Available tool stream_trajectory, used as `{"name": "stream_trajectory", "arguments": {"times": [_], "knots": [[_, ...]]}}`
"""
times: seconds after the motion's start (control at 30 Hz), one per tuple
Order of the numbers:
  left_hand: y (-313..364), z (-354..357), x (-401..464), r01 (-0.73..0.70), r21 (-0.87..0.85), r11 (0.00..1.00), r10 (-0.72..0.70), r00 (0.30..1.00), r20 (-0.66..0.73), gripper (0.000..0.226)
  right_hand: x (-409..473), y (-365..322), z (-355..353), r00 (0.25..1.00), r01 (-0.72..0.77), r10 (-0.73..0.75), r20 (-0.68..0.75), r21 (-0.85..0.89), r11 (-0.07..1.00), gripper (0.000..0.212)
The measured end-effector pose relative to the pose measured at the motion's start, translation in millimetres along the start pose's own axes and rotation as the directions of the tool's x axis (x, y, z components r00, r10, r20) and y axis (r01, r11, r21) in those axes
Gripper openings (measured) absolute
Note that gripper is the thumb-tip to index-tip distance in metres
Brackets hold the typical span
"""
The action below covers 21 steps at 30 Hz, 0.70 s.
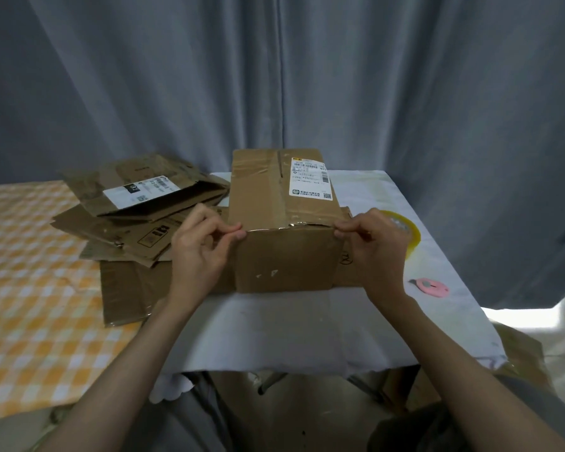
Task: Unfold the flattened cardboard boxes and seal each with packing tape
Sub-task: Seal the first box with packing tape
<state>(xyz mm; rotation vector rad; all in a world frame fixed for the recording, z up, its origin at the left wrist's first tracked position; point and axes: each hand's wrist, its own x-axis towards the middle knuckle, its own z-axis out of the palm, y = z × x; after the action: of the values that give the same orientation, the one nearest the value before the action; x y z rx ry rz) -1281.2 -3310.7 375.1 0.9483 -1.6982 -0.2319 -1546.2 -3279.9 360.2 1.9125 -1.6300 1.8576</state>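
Erected box (284, 223) stands on the worktop (307, 321), white cloth over it, centre of view. Top flaps closed; old clear tape runs across the top near the far end and along the near edge, which is ragged.

Left hand (199, 252) — fingers (234, 232) pinch the box's near top-left corner. Right hand (372, 246) — fingers (343, 232) curled, pinching the near top-right corner. Both hands sit level with the top edge of the near face.

Shipping label (310, 179) on box top, right of the centre seam: barcodes, a QR code at lower right, a green logo at lower left, printed lines too small to read.

Flat boxes (134, 216) lie stacked to the left of the box, touching it, partly on a yellow-check cloth (30, 288). Topmost one carries a white label (141, 192) with a black square and barcode — text illegible. A lower one shows black printed handling symbols.

Tape roll (405, 230), yellowish, lies on the worktop behind the right hand. Pink cutter (431, 287) lies near the right edge. Grey curtain (274, 76) behind.
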Motion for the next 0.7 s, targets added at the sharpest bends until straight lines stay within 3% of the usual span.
{"name": "stream_trajectory", "arguments": {"times": [0.1,0.17,0.23,0.3,0.4,0.7], "knots": [[4.1,-1.0,7.4,-0.011,0.017,1.000,0.010,0.996,0.092,0.010,1.7,-2.9,-5.2,0.995,-0.073,0.072,0.066,0.005,0.997,0.008],[5.5,-3.8,10.5,0.110,-0.074,0.991,-0.098,0.984,0.147,0.018,7.9,-9.2,-12.1,0.979,-0.171,0.165,0.116,0.044,0.984,0.011],[6.5,-3.6,14.8,0.307,-0.186,0.933,-0.280,0.947,0.158,0.033,20.6,-13.3,-13.4,0.926,-0.366,0.355,0.131,0.076,0.927,0.022],[8.0,1.2,22.8,0.436,-0.073,0.897,-0.424,0.895,0.138,0.046,34.8,-15.6,-8.5,0.807,-0.565,0.546,0.224,0.026,0.825,0.027],[12.2,9.3,30.3,0.473,0.134,0.871,-0.491,0.849,0.197,0.063,44.7,-21.1,1.9,0.706,-0.641,0.624,0.333,-0.072,0.764,0.041],[54.7,13.1,53.1,0.425,0.121,0.897,-0.439,0.890,0.127,0.052,53.7,-46.5,-14.5,0.808,-0.582,0.561,0.180,0.100,0.807,0.031]]}}
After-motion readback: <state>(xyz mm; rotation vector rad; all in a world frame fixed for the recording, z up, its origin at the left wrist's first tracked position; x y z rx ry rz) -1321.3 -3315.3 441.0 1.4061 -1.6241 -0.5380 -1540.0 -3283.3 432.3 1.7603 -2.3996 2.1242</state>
